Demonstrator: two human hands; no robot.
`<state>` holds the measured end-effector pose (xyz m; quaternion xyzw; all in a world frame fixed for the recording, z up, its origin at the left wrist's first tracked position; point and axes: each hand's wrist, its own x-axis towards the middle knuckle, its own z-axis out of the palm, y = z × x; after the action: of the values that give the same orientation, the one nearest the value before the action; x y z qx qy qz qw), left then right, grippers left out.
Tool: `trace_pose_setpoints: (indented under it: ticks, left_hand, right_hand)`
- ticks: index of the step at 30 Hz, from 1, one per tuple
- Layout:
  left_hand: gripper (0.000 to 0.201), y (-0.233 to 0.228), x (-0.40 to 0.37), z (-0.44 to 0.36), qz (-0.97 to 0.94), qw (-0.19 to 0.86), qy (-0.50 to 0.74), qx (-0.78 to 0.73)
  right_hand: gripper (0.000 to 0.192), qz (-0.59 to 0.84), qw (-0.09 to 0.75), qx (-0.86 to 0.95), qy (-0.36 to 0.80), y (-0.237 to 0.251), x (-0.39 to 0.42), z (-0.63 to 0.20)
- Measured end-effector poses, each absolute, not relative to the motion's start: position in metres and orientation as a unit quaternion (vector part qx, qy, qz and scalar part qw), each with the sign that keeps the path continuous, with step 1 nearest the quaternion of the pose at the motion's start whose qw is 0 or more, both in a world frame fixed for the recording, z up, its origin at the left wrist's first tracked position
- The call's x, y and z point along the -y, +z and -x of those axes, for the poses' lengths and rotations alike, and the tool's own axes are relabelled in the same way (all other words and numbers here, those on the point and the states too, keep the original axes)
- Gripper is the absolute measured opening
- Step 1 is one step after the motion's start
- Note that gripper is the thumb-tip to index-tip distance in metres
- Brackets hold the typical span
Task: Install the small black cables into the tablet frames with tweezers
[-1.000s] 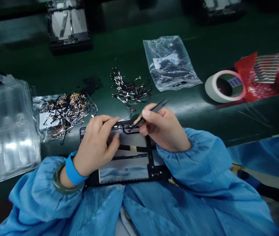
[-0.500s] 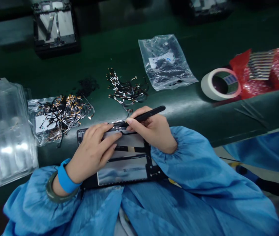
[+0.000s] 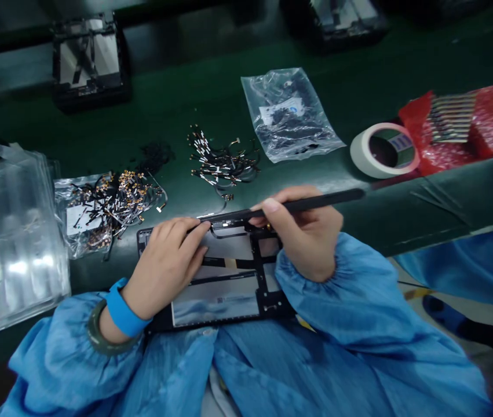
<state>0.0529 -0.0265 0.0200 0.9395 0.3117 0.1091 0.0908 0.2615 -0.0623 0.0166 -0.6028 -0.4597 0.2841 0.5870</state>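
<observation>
A black device frame [image 3: 267,292] with a grey panel lies at the near edge of the green bench, partly on my lap. My left hand [image 3: 165,266] rests flat on its upper left part, fingertips at the top edge. My right hand [image 3: 305,231] grips long black tweezers [image 3: 316,202], held nearly level, their tips at the frame's top edge close to my left fingertips. A thin black cable loop [image 3: 224,233] sits on the frame just below the tips.
Loose black cables with gold ends [image 3: 224,162] lie beyond the frame; more on a plastic bag [image 3: 107,202] at left. A clear tray stack [image 3: 11,243] is far left. A bagged part lot [image 3: 287,116], tape roll [image 3: 383,150], red packets [image 3: 459,124] and another frame [image 3: 87,58] sit further back.
My right hand swung the tweezers from steeply tilted to nearly level and moved slightly right, exposing more of the frame's right side. My left hand stayed pressed on the frame.
</observation>
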Motion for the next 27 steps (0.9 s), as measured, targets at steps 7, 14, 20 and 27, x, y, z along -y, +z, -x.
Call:
trace_pose_setpoints:
  ticks: [7,14,20,27]
  left_hand:
    - [0.031,0.025,0.024,-0.068,-0.950,-0.005,0.066,-0.304]
    - [0.041,0.027,0.041,-0.080,-0.950,-0.115,-0.009,-0.291]
    - [0.039,0.033,0.042,-0.087,-0.940,-0.133,-0.040,-0.312]
    - [0.035,0.028,0.028,-0.068,-0.938,-0.049,0.067,-0.336]
  right_hand:
    - [0.009,0.586,0.663,0.392,0.252,0.018,0.090,-0.290]
    - [0.032,0.789,0.240,0.506,0.254,0.025,0.128,-0.310]
    - [0.051,0.779,0.203,0.492,0.331,0.015,0.133,-0.301]
    - [0.038,0.771,0.228,0.468,0.366,0.017,0.128,-0.308]
